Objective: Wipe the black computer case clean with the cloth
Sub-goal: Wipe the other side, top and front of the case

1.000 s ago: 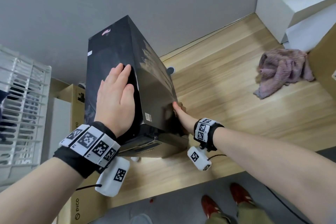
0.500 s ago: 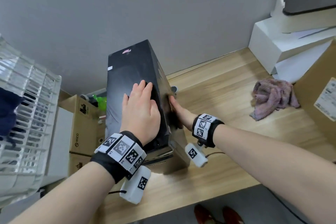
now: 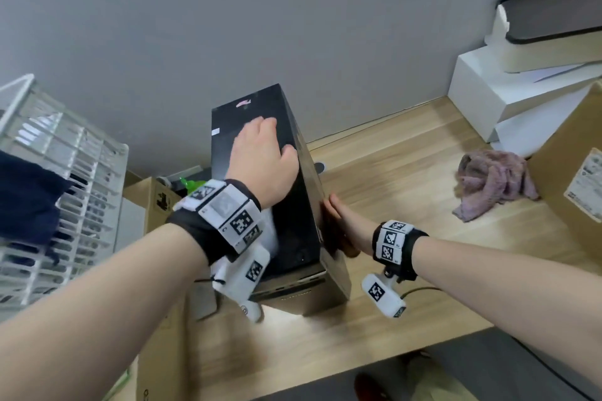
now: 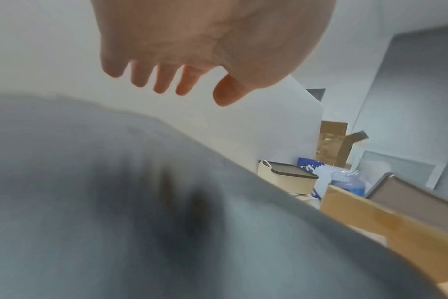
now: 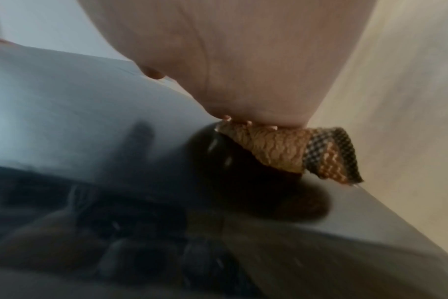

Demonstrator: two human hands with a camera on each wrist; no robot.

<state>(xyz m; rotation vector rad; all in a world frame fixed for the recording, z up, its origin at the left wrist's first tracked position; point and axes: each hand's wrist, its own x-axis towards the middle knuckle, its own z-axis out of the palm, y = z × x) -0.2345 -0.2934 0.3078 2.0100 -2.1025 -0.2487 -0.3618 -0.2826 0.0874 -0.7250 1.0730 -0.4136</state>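
Note:
The black computer case stands upright on the wooden desk. My left hand lies over its upper left face with straight, spread fingers and holds nothing. In the left wrist view those fingers hang just above the blurred case. My right hand is pressed to the case's glossy right side. In the right wrist view this hand curls its fingertips onto a folded brown woven cloth held against the case. A crumpled pink cloth lies on the desk to the right.
A white wire rack stands at the left, with cardboard boxes and a green bottle beside the case. White boxes and a big cardboard box crowd the desk's right end. The wall is just behind.
My left hand has slid from the near part of the case's left face up toward its far top. The right hand has stayed on the right side. The view has risen.

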